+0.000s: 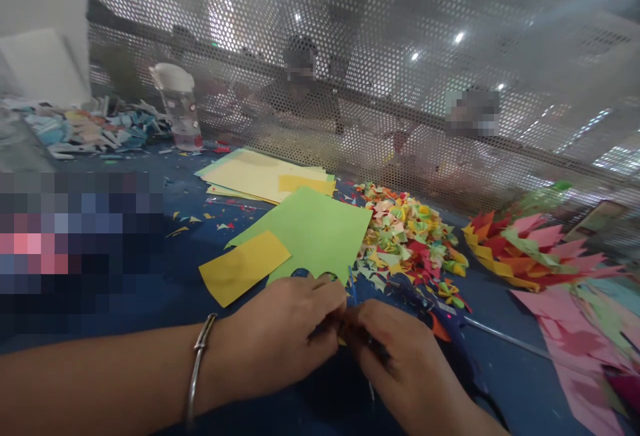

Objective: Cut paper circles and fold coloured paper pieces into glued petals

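My left hand point(285, 333), with a metal bangle on its wrist, and my right hand point(400, 359) meet at the near edge of a blue table point(150, 303). Both have their fingers pinched together around a small piece between them, mostly hidden; a bit of yellow and a thin dark tool show there. Just beyond my fingers lie a green paper sheet point(313, 233) with curved cutouts and a yellow paper rectangle point(243, 266).
A heap of small folded coloured paper pieces point(410, 239) lies right of the green sheet. Red, orange and pink paper fans point(525, 249) and pink sheets are at the right. Pale yellow sheets point(260, 176), a clear jar point(180, 109) and scraps stand farther back. Behind a perforated screen sit two people.
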The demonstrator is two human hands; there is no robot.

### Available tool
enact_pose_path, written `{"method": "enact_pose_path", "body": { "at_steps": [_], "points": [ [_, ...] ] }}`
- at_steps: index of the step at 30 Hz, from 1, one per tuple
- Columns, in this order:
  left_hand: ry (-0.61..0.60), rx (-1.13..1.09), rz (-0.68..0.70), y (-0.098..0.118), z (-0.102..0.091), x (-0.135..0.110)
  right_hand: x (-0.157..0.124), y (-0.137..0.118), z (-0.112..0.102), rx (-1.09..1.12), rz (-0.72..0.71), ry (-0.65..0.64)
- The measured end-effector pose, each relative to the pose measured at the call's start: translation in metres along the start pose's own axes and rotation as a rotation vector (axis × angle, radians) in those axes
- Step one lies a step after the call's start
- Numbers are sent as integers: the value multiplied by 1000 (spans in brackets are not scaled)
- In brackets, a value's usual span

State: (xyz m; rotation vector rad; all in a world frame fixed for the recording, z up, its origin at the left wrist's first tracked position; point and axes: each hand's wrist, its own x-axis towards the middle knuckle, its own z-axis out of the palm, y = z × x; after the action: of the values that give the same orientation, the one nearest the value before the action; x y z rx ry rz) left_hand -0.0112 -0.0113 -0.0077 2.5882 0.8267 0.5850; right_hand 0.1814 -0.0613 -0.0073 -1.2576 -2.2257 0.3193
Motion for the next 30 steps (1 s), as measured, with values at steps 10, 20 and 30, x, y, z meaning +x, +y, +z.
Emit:
{"method": "enact_pose_path", "body": {
  "at_steps": [10, 20, 30],
  "points": [
    [-9, -200, -121, 4, -6, 4, -1, 1, 1, -14, -31, 0],
    [-41, -153, -115, 1, -8, 3, -1, 2, 1, 3, 5, -47],
    [-26, -145, -80, 5, -6, 4, -1, 2, 1, 28, 42, -52]
  ]
}}
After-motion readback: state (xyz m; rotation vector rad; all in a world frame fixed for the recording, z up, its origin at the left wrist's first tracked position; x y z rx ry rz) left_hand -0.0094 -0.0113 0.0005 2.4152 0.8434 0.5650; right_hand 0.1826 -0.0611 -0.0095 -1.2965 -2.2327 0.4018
